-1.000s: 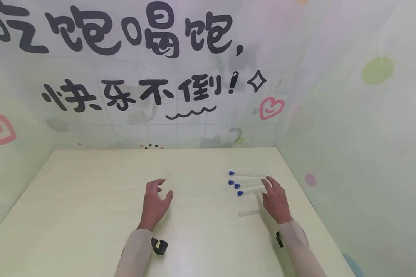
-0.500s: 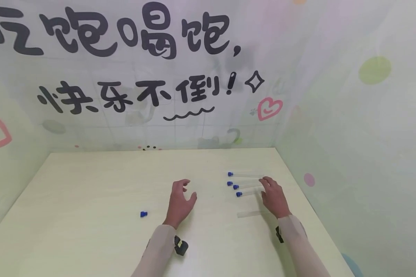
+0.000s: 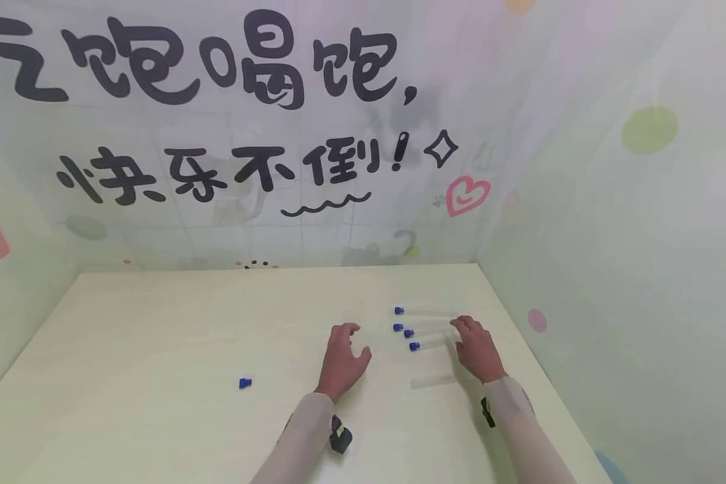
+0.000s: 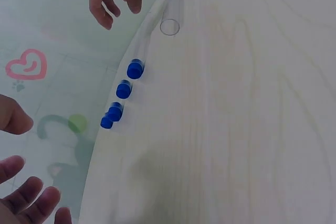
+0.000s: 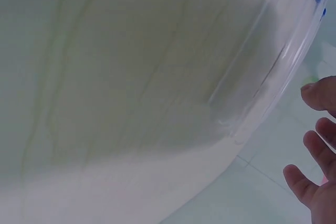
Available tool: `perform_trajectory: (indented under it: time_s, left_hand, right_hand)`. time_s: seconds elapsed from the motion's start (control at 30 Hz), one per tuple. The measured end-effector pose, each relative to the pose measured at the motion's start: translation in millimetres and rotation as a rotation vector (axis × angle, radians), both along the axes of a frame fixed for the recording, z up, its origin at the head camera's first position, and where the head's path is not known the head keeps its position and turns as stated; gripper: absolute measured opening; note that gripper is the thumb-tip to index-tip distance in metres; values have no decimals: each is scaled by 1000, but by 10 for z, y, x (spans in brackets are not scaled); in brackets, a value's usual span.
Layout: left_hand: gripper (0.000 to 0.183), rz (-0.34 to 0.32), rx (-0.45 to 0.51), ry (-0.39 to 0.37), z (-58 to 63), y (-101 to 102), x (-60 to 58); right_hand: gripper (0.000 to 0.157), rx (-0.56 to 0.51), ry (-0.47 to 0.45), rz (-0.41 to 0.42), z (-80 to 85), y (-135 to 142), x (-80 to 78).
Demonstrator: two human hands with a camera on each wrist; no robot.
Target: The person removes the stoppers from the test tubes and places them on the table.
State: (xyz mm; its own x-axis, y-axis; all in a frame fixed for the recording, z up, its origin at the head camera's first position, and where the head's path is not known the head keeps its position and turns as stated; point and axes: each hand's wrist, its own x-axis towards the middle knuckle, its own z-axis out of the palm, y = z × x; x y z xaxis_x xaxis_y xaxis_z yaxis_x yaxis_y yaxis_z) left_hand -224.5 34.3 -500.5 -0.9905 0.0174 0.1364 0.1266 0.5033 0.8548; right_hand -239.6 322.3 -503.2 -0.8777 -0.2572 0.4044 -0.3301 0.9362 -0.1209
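Several clear tubes with blue caps lie side by side on the right of the table; one blue cap (image 3: pixel 414 346) marks the nearest tube. An uncapped clear tube (image 3: pixel 432 382) lies in front of them, its round mouth (image 4: pixel 169 27) visible in the left wrist view. My right hand (image 3: pixel 480 348) hovers with loosely bent fingers near the tubes' right ends; in the right wrist view its fingers (image 5: pixel 320 148) hold nothing. Left of the caps, my left hand (image 3: pixel 343 361) is above the table, thumb and fingers apart and nothing between them. A loose blue cap (image 3: pixel 245 383) lies farther left.
The pale wooden table (image 3: pixel 157 323) meets a printed back wall (image 3: pixel 314 235) with dark lettering. A similar side wall (image 3: pixel 617 269) rises along the table's right edge. Black wrist cameras (image 3: pixel 341 435) sit on both wrists.
My left hand has moved right toward the capped tubes, and the loose blue cap has come into view where that hand was. My right hand has stayed nearly still. The head view has shifted slightly.
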Motion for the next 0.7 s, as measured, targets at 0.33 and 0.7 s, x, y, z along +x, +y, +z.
perform_trajectory:
  time_s: [0.33, 0.7]
  left_hand:
    - [40, -22, -112, -82, -34, 227, 25]
    - [37, -76, -139, -143, -50, 380, 6]
  right_hand:
    - [36, -56, -149, 16, -20, 47, -52]
    - [33, -38, -188, 37, -62, 87, -71]
